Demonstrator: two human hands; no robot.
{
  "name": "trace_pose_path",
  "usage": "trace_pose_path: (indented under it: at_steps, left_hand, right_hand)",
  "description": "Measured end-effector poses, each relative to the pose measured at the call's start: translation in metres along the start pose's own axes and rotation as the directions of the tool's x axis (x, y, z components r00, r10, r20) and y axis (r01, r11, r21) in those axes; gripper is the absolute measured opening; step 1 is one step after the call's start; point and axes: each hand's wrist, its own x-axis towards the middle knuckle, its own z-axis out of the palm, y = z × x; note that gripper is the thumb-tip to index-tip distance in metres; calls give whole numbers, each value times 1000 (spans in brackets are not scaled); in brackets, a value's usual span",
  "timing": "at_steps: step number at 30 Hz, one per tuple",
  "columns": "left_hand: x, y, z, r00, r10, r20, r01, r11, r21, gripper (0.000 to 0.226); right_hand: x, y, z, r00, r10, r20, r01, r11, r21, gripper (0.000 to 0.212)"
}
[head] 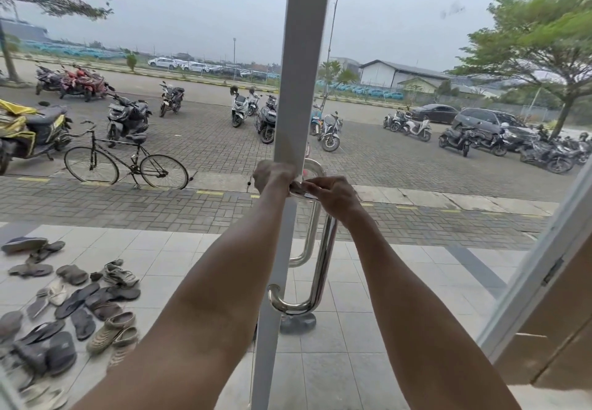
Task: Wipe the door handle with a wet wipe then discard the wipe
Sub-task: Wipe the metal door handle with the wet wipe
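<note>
A: What lies around the door?

B: A glass door with a white door frame (301, 89) looks out on a paved lot with parked motorcycles (128, 118) and a bicycle (125, 161). On the tiled porch, low and left of the hands, lie scattered sandals (77, 300).

A: And the hands?

B: From the head view, both reach to the top of the chrome door handle (323, 255), a vertical bar that runs down below them. The left hand (272, 175) is curled with its grip closed at the frame's edge. The right hand (330, 195), just beside and touching it, pinches a wet wipe (299, 189) between fingers and thumb.

A: Where does the wipe sit?

B: Between the 2 hands, pressed on the handle's upper bend. Whether the left hand also holds it, I cannot tell. A 2nd handle (309, 239) shows through the glass, behind.
</note>
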Motion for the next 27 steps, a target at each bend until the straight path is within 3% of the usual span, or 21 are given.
trace_pose_path:
  at_steps: [3,6,9,12,15,18,21,23,25,27]
  left_hand:
    - [1,-2,0,999,-27,35,30,997,-74,30]
    - [-3,-4,-6,974,-99,201,137,973,-184,30]
    - [-8,-6,-19,907,-135,398,202,971,-130,5]
    - [-10,-7,-28,873,-128,470,212,969,-129,9]
    - [-10,-2,-24,890,-120,439,197,971,-135,8]
    - [3,-2,-9,960,-120,252,172,966,-195,30]
    - [11,-2,2,989,-105,102,123,973,-197,34]
    - [12,-4,3,972,-138,190,179,960,-217,28]
    - [11,-7,-1,911,-168,376,263,940,-218,13]
    - [9,-12,-5,858,-185,479,345,899,-270,21]
  right_hand:
    - [-1,-4,6,1000,-11,12,12,998,-68,25]
    - [-3,-6,11,999,-9,37,15,986,-167,29]
    - [-5,-3,18,1000,-19,20,24,957,-289,36]
    - [-11,1,27,998,-40,-42,19,905,-424,42]
    - [-15,5,29,996,-59,-62,28,906,-422,45]
    - [-15,7,24,998,-46,-44,23,905,-425,45]
    - [-14,9,21,998,-45,-39,23,894,-447,43]
    - [-14,8,21,998,-38,-42,15,893,-450,44]
    - [-14,7,21,999,-29,-38,9,898,-440,45]
    - [-14,7,20,999,-22,-30,7,902,-432,45]
